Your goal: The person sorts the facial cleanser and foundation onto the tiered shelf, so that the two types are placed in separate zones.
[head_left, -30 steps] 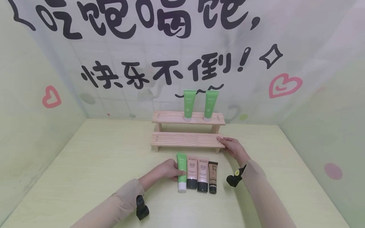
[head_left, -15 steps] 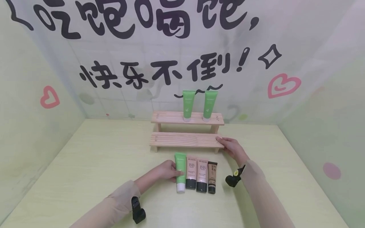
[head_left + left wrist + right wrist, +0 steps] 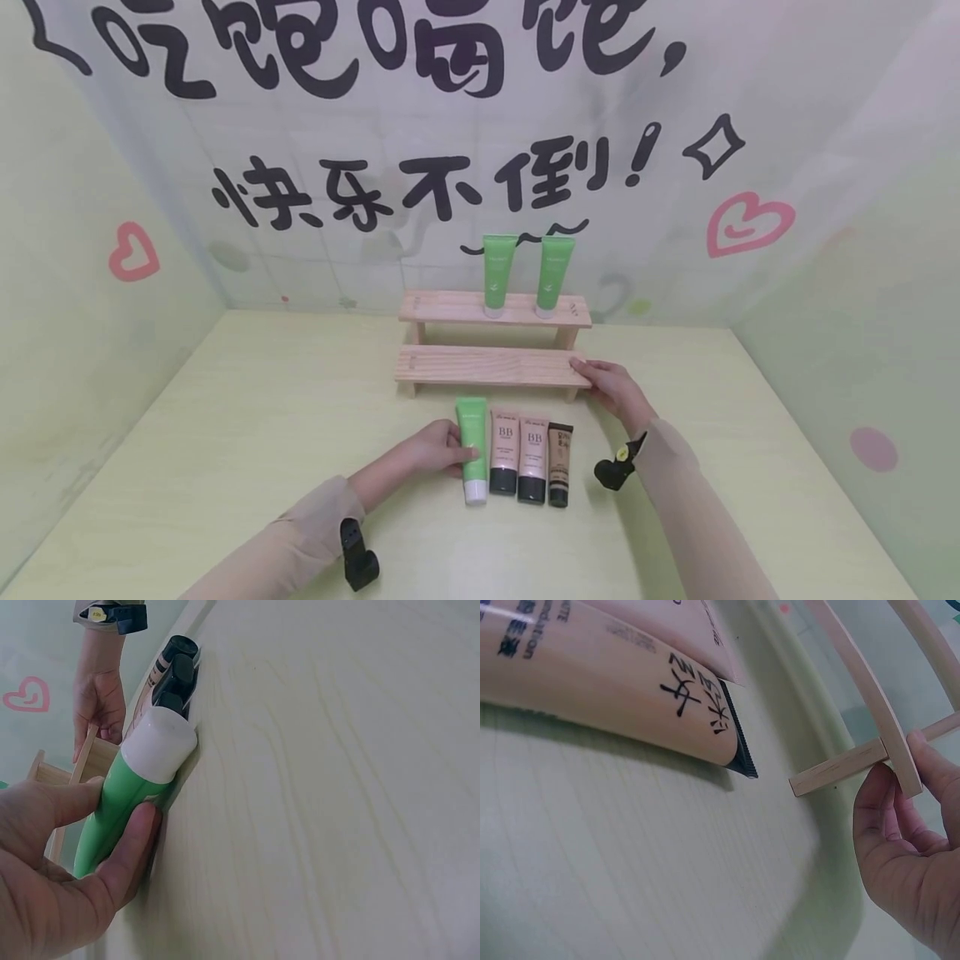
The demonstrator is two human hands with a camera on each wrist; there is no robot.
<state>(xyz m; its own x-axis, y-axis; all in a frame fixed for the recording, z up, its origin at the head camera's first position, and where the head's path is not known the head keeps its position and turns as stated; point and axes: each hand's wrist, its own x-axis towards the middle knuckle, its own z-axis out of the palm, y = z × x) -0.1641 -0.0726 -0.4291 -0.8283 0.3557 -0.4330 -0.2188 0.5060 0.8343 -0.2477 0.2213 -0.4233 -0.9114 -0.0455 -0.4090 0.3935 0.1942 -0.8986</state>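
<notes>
Green tube (image 3: pixel 472 448) is where the action is: from the head view it lies at the left end of a row on the table (image 3: pixel 247 433), next to two pink BB tubes (image 3: pixel 517 458) and a tan tube (image 3: pixel 559 463), and compared with a second ago its top end has swung a little left and away from the pink neighbour, so it looks like the left hand (image 3: pixel 435 448) is starting to work it out of the line-up rather than just resting there. Right hand (image 3: pixel 611 387) hasn't budged, fingers curled on the right end of the lower step of the wooden shelf (image 3: pixel 487 367), with two more green tubes (image 3: pixel 525 275) standing up top. Left wrist view confirms the grip: thumb on top and fingers (image 3: pixel 127 855) wrapped under the green tube (image 3: pixel 127 802), white cap (image 3: pixel 159 746) pointing at the black caps beside it, tube seemingly low on the table. Right wrist view shows the right hand (image 3: pixel 915 847) pinching the shelf's edge slat (image 3: pixel 885 712), tan tube (image 3: pixel 607 682) lying nearby
</notes>
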